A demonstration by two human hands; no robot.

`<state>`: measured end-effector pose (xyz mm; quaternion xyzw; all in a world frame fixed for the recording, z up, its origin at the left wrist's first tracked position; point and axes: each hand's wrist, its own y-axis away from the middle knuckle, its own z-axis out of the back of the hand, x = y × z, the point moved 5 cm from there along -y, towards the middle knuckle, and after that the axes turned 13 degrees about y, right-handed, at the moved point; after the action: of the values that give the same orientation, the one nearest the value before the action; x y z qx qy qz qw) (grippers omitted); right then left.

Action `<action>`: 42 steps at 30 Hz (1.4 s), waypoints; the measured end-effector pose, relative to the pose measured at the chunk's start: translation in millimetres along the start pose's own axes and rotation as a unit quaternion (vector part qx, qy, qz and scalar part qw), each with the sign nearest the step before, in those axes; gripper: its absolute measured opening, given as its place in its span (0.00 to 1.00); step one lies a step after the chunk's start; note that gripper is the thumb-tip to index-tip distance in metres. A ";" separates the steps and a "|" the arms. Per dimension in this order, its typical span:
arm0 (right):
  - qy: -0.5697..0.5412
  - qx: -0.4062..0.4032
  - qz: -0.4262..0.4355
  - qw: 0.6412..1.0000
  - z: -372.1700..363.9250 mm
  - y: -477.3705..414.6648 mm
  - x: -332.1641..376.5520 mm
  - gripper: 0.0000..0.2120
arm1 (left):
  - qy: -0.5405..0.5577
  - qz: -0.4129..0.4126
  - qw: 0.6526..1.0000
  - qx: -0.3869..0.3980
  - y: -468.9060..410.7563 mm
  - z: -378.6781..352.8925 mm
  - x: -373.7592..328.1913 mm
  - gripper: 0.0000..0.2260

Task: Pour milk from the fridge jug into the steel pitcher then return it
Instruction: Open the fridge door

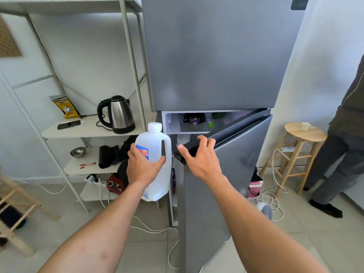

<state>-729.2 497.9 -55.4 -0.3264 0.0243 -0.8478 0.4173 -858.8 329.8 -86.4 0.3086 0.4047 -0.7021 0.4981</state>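
Note:
My left hand grips a white plastic milk jug with a blue label and a white cap, held upright just left of the fridge opening. My right hand holds the top corner of the lower fridge door, fingers curled over its edge. The grey door stands partly ajar. Behind it a shelf of the fridge shows bottles. No steel pitcher is in view.
A white metal shelf rack stands left of the fridge with a steel kettle, a phone, a yellow bag and a small steel bowl. Cables lie on the tiled floor. A wooden stool and a standing person are at the right.

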 end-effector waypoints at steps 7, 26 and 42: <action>0.026 0.047 -0.046 0.998 39.2 39.9 -30.6 0.40 | -0.006 -0.028 0.999 0.021 50.8 -4.1 -23.4 0.47; 0.220 0.005 -0.130 0.967 151.3 133.4 -116.2 0.18 | -0.004 -0.095 0.989 0.113 147.2 -42.7 -94.0 0.45; 0.472 -0.056 -0.130 0.870 180.9 178.7 -175.4 0.27 | 0.032 -0.131 0.970 0.201 222.9 -98.2 -137.4 0.45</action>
<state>-424.9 550.3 -62.9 0.0892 0.2230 -0.9447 0.2234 -601.2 438.3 -77.0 0.3687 0.3075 -0.8182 0.3164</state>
